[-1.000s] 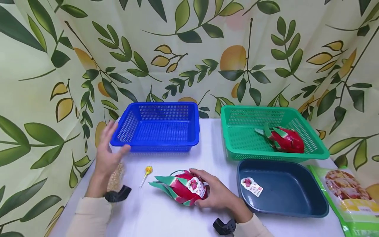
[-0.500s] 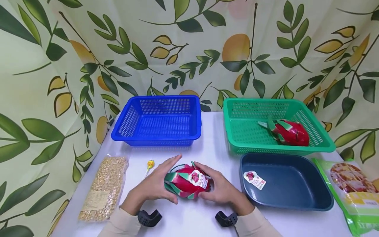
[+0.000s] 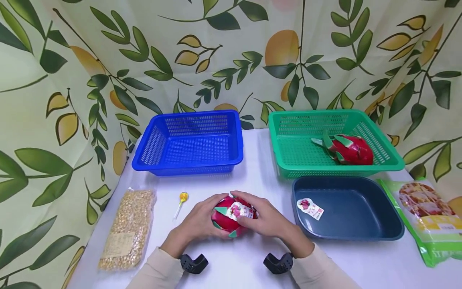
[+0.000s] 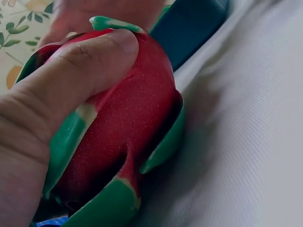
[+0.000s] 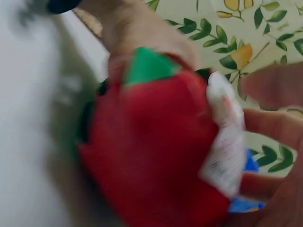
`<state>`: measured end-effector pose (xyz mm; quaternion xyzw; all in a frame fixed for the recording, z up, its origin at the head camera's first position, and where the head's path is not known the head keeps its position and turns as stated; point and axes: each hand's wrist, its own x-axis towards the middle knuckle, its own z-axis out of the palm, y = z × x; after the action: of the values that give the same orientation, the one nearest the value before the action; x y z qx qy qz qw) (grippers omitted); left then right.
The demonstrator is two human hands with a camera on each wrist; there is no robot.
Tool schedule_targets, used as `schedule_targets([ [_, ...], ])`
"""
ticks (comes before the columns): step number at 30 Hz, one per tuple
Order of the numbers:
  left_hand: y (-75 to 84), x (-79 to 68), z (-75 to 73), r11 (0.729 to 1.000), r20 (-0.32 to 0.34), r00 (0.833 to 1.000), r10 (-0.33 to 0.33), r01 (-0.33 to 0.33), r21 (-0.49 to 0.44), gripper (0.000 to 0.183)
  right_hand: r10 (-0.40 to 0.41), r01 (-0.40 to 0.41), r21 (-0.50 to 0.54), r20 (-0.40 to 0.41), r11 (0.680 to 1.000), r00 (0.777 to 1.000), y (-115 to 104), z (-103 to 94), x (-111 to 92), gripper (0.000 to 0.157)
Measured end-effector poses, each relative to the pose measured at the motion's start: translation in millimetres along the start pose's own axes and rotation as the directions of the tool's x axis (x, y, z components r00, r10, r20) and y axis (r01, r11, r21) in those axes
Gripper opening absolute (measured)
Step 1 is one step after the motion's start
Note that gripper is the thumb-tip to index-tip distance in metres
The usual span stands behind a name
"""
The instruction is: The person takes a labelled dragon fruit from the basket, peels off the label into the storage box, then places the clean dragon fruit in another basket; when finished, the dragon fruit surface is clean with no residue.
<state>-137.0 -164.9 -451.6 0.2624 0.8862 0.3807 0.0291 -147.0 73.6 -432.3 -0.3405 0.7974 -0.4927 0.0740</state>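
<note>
A red dragon fruit (image 3: 223, 222) with green scales and a white printed label (image 3: 236, 210) is between my two hands at the middle front of the table. My left hand (image 3: 198, 221) grips its left side, thumb (image 4: 102, 56) lying along the red skin in the left wrist view. From the right, my right hand (image 3: 268, 218) holds it with fingers over the top and thumb on the label. The right wrist view is blurred; there the label (image 5: 225, 137) lies along the fruit's edge, with fingers (image 5: 274, 125) right beside it.
Behind are a blue basket (image 3: 187, 170) and a green basket (image 3: 339, 170) with another dragon fruit (image 3: 353, 150). A dark blue tray (image 3: 357, 216) with a loose label (image 3: 309, 209) stands right, beside a green-edged packet (image 3: 426, 216). Left lie a lollipop (image 3: 183, 197) and a kernel bag (image 3: 130, 224).
My left hand has come over from the left and taken hold of the dragon fruit. The fruit's leafy end has turned out of sight, and my right thumb has moved onto the label.
</note>
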Motion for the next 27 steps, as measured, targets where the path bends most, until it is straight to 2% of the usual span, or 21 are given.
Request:
schedule_targets([
  [4,-0.8,-6.9,-0.3,1.0,-0.023,1.0,-0.021,0.02,-0.016,0.097,0.097,-0.083,-0.131,0.104,0.988,0.99,-23.3,-6.9,20.6,0.031],
  [8,1.0,-7.9,-2.9,0.998,-0.025,0.998,-0.056,0.055,-0.026,0.096,0.085,-0.028,-0.273,0.199,0.962,0.976,-37.5,-19.2,44.5,0.009],
  [11,2.9,-2.6,-3.1,0.998,0.0,0.998,-0.055,0.055,-0.033,0.095,0.044,0.028,-0.297,0.234,0.954,0.971,-40.2,-30.0,48.6,0.013],
  [15,3.2,0.2,-2.6,0.998,0.018,0.998,-0.059,0.059,-0.033,0.097,-0.052,0.103,-0.177,0.269,0.979,0.962,-33.5,-41.6,42.2,0.017],
  [19,5.9,9.0,6.1,0.997,0.023,0.998,-0.05,0.051,-0.05,0.098,-0.089,0.081,0.038,0.269,0.996,0.959,-23.2,-67.0,24.7,0.013],
  [21,7.4,9.2,8.0,0.997,0.027,0.998,-0.059,0.06,-0.053,0.099,-0.1,0.055,0.174,0.265,0.983,0.959,-25.8,-83.6,16.9,0.008],
  [24,8.6,5.0,6.8,0.995,0.021,0.996,-0.087,0.088,-0.045,0.1,-0.13,0.024,0.345,0.288,0.938,0.949,-32.3,-116.8,7.2,0.004],
  [27,7.8,-1.6,3.0,0.994,0.005,0.995,-0.104,0.104,-0.029,0.102,-0.131,-0.034,0.414,0.364,0.91,0.922,-29.2,-149.9,-2.8,0.004],
])
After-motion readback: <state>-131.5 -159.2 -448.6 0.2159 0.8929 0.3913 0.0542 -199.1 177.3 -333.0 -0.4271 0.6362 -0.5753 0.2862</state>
